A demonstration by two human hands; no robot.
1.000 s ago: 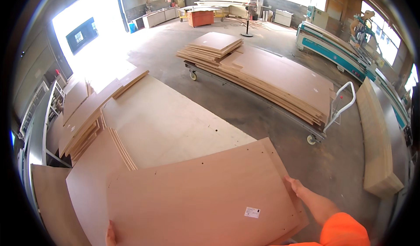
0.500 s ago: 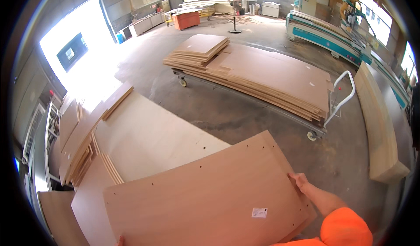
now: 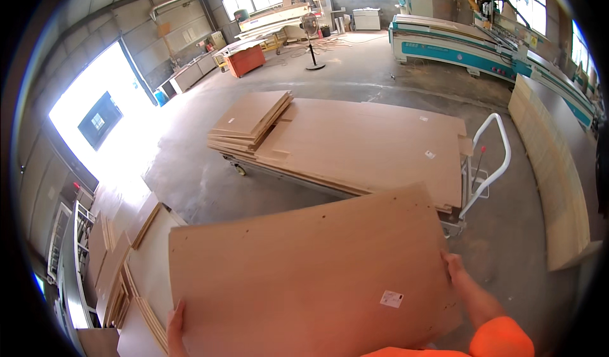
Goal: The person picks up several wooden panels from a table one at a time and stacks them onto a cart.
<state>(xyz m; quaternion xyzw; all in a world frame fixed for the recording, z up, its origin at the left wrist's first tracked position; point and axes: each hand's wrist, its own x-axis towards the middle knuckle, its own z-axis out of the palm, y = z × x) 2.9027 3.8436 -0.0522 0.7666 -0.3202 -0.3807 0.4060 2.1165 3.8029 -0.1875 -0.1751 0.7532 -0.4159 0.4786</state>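
Brown panel [image 3: 304, 271] held between left fingers [image 3: 180, 307] and right fingers [image 3: 449, 259]

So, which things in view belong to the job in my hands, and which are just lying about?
With the job:
brown board, held by left hand and right hand
probably the similar boards on the trolley
probably the board pile at left

Seemingly just around:
standing fan
red cabinet
teal-and-white machine
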